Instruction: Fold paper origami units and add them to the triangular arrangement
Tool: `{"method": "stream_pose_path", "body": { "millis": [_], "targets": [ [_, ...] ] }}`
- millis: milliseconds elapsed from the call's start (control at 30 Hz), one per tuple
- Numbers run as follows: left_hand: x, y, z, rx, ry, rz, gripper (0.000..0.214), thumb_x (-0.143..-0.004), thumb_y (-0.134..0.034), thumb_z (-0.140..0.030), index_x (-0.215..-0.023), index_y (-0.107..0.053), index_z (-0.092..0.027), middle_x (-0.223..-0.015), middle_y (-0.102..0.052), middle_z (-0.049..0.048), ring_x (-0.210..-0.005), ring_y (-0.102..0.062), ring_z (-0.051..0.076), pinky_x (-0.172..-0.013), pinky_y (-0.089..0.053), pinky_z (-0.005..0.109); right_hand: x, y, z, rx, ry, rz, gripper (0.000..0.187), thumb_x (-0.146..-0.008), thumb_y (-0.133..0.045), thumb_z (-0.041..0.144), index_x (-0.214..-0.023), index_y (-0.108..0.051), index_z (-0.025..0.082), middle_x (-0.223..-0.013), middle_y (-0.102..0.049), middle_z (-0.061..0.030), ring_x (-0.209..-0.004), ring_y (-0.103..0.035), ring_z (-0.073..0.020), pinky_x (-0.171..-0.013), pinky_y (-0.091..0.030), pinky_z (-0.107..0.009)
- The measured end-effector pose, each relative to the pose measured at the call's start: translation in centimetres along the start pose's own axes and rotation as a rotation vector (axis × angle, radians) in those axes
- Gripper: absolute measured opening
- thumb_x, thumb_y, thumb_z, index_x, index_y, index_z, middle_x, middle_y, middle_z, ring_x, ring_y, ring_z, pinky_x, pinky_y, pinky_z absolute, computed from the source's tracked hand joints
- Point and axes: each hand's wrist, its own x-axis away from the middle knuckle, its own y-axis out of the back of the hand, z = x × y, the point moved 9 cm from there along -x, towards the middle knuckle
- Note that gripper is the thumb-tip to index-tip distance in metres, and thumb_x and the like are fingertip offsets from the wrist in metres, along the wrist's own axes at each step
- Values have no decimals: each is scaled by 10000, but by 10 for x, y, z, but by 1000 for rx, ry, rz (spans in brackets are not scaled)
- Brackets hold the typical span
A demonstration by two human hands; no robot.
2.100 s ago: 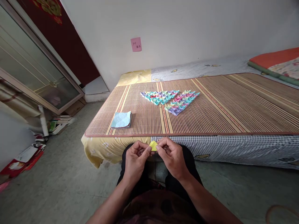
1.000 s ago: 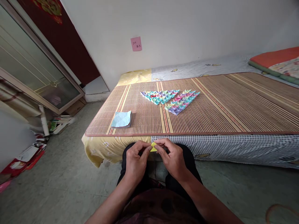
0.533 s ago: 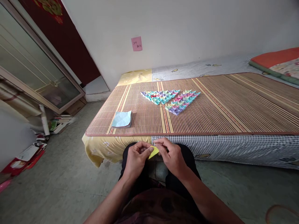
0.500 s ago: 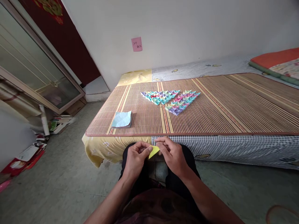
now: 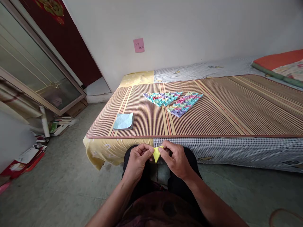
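A small folded piece of yellow paper (image 5: 156, 154) is held over my lap, just in front of the bed's edge. It looks like a triangle with one point downward. My left hand (image 5: 139, 157) pinches its left corner between thumb and fingers. On the other side, my right hand (image 5: 174, 156) grips the right corner, thumb against the near face. Beyond my hands, a stack of pale blue square paper (image 5: 123, 121) lies on the mat. Farther back rest two groups of colourful folded paper pieces (image 5: 163, 97), set in slanting rows.
A striped bamboo mat (image 5: 213, 116) covers the bed, over yellow and checked cloth. Folded bedding (image 5: 281, 64) lies at the far right. A pink note (image 5: 138, 45) is stuck to the wall. Books and papers (image 5: 62, 123) sit on the floor at left, near a glass door (image 5: 35, 56).
The yellow paper has turned so its point faces down. My right hand's fingers have closed from a looser pose onto its right corner. My left hand keeps its pinch.
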Motion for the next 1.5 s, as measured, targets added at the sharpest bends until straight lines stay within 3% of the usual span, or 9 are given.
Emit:
{"method": "stream_pose_path", "body": {
  "millis": [267, 467, 567, 667, 933, 1100, 1200, 1300, 1500],
  "targets": [
    [0, 5, 0, -90, -50, -60, 297, -728, -892, -409, -737, -746, -150, -671, -690, 7, -568, -592, 110, -571, -467, 210, 2, -3, -10, 3, -34, 2, 280, -1072, -488, 327, -844, -608, 217, -647, -538, 32, -573, -540, -141, -575, -411, -270],
    [1, 2, 6, -137, 7, 9, 315, -733, -885, -438, -766, -784, -142, -686, -730, 36, -580, -621, 133, -595, -509, 237, -2, -4, -8, 8, 11, 128, 295, -1091, -467, 334, -869, -623, 218, -707, -561, 17, -645, -568, -150, -624, -434, -273],
    [0, 3, 2, -61, -29, -38, 285, -735, -886, -411, -765, -781, -148, -651, -717, 24, -587, -622, 135, -607, -511, 236, -3, -2, -13, -110, -73, 104, 240, -1070, -508, 369, -938, -639, 218, -685, -562, 32, -611, -561, -144, -594, -436, -261],
    [0, 7, 0, 64, -45, -111, 277, -708, -906, -385, -740, -769, -146, -630, -702, 12, -590, -607, 119, -620, -497, 219, 1, -14, -18, -196, -140, 162, 250, -1033, -579, 402, -869, -614, 217, -683, -579, 32, -602, -569, -140, -579, -449, -253],
    [1, 11, 11, 256, 14, -173, 351, -608, -975, -384, -689, -744, -134, -612, -664, -6, -573, -569, 89, -604, -468, 192, 10, -34, -22, -182, -193, 222, 300, -1028, -558, 394, -787, -584, 217, -694, -651, 2, -599, -610, -147, -585, -465, -262],
    [1, 7, 13, 254, 33, -143, 366, -626, -975, -401, -678, -734, -130, -632, -664, -3, -589, -567, 89, -616, -477, 191, 8, -30, -11, 52, -55, 181, 302, -1021, -516, 293, -737, -430, 239, -648, -494, 40, -572, -459, -130, -557, -340, -267],
    [0, 5, 12, 228, 31, -118, 364, -635, -970, -410, -694, -747, -128, -640, -673, 4, -592, -564, 96, -612, -474, 202, 7, -31, 1, 169, 77, 240, 235, -1021, -483, 227, -786, -470, 228, -711, -523, 23, -620, -477, -137, -593, -340, -278],
    [0, 6, 9, 201, -7, -117, 340, -658, -955, -407, -727, -766, -133, -639, -679, 6, -595, -567, 106, -621, -477, 215, 7, -31, 1, 134, 66, 308, 260, -1056, -467, 247, -803, -524, 221, -729, -556, 19, -642, -513, -138, -609, -372, -271],
    [10, 13, -14, -42, -223, -219, 206, -805, -859, -373, -813, -788, -179, -672, -696, 2, -647, -621, 148, -676, -505, 250, 4, -8, -2, 44, 14, 12, 170, -1032, -592, 313, -882, -574, 236, -744, -616, 20, -633, -560, -145, -611, -440, -265]
  ]
}}
